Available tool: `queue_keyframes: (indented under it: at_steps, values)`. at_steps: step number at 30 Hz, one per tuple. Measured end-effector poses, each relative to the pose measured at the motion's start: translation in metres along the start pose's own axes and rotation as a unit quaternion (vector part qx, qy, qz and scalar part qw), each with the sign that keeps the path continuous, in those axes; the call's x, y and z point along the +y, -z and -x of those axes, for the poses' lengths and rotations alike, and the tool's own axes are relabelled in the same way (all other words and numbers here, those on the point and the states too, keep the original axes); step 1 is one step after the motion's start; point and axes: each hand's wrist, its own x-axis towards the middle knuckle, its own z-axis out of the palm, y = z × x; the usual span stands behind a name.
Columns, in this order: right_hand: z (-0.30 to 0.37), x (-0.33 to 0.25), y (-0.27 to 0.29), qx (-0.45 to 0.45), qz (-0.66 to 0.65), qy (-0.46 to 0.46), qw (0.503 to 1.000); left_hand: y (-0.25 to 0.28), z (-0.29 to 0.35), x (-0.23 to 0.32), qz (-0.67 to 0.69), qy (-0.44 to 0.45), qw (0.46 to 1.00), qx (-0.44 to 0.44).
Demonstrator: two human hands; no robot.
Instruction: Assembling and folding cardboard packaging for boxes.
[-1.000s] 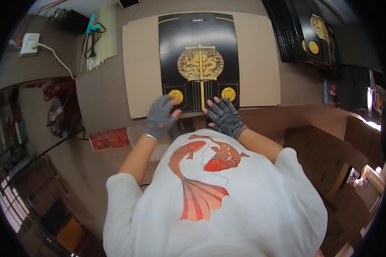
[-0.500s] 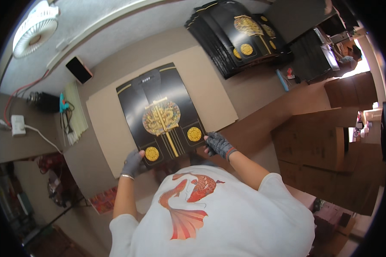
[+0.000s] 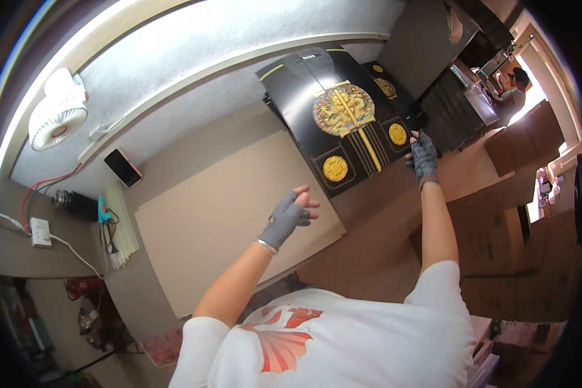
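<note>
Lying ahead of both hands, the black panel [image 3: 334, 115] has its long axis running away and leftward, nearest your right hand [image 3: 424, 159], curled by its near-right corner, grip hard to tell, while your loosely open left hand [image 3: 287, 216] hovers empty over cardboard [image 3: 229, 220].

The black panel [image 3: 339, 116] looks glossy, cardboard [image 3: 229, 223] matt.

A packaging workshop is suggested by the turquoise glue gun [image 3: 101, 209] and pale glue sticks [image 3: 124, 223] laid on the worktable [image 3: 174, 171], the stacked black-and-gold printed panels [image 3: 336, 123] and brown cartons [image 3: 482, 242].
</note>
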Motion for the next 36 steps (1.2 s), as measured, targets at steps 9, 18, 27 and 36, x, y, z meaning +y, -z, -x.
queue_keyframes:
  at_steps: [9, 18, 27, 36]
  values:
    - [-0.17, 0.085, -0.055, 0.093, 0.088, -0.054, 0.99, 0.085, 0.039, -0.069, -0.076, 0.109, 0.977, 0.164]
    - [-0.197, 0.121, -0.085, 0.153, 0.46, 0.084, 0.871, 0.214, 0.184, -0.125, -0.009, 0.044, 0.833, 0.551]
    - [-0.16, 0.041, -0.066, 0.024, 0.451, -0.078, 0.889, 0.282, 0.216, -0.167, -0.311, 0.077, 0.764, 0.56]
    - [-0.1, 0.015, -0.082, 0.125, 0.436, -0.026, 0.891, 0.276, 0.223, -0.143, -0.561, 0.351, 0.631, 0.405]
